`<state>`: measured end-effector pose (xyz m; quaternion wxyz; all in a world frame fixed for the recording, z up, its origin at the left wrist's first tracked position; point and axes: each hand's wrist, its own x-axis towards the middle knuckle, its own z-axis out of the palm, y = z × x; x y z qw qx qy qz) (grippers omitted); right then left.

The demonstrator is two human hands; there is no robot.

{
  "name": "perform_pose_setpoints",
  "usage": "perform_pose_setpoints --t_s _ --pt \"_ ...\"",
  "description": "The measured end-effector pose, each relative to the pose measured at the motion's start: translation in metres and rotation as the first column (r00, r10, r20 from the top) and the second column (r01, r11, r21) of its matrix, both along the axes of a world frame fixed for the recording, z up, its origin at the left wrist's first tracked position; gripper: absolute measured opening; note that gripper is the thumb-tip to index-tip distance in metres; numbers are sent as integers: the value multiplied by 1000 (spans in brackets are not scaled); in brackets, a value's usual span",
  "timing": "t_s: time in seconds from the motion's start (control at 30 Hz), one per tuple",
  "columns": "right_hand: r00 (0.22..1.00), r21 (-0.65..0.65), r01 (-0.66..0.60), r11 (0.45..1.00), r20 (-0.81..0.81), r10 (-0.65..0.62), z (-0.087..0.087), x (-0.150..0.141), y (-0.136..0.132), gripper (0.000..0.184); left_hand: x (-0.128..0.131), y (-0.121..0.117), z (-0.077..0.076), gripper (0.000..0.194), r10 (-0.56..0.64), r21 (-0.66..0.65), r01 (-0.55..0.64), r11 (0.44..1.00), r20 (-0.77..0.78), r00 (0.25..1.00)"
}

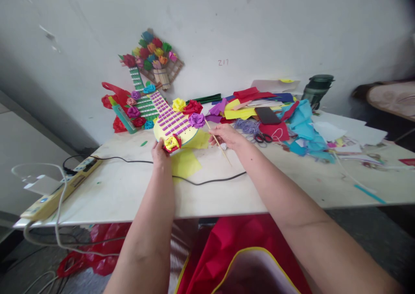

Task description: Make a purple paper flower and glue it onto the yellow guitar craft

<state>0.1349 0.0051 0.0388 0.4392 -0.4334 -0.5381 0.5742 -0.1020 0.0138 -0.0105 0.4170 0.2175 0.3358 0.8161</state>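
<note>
My left hand [161, 154] grips the lower edge of a craft board [169, 117], pale yellow and round at the base with rows of purple strips. A yellow and red paper flower [173, 143] sits by my left fingers. Yellow, red and purple paper flowers [196, 120] line the board's right side. Pinched in my right hand [223, 135] is a thin wooden skewer [221, 148], slanting from near the purple flower down toward the table. Yellow crepe paper [185, 162] lies on the table beneath the board.
Behind stand a green craft board [145, 108] with flowers and a glue bottle [123, 116]. Scissors [263, 138], a phone [268, 116], crepe paper [301, 120] and a dark green bottle [317, 90] are right. A power strip [61, 190] is left; a black cable [207, 183] crosses the table.
</note>
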Motion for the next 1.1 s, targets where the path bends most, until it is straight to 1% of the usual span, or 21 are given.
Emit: perform_pose_setpoints --t_s 0.27,0.43,0.63,0.83,1.1 --pt "985 48 139 989 100 -143 1 -3 1 16 -1 2 -2 10 5 -2 -5 1000 1 1000" --pt "977 61 133 989 162 -141 0 -3 1 17 1 2 -1 12 -1 -13 0 1000 -21 1000" --pt "979 60 127 990 150 -135 1 -5 0 19 3 0 0 12 -1 -18 0 1000 -37 999" --pt "970 109 179 978 143 -194 -4 -6 5 19 1 2 -2 11 -9 -10 9 1000 -40 999" --pt "928 190 257 947 224 -297 -12 -6 16 21 2 1 -1 13 -16 -8 16 1000 -45 999"
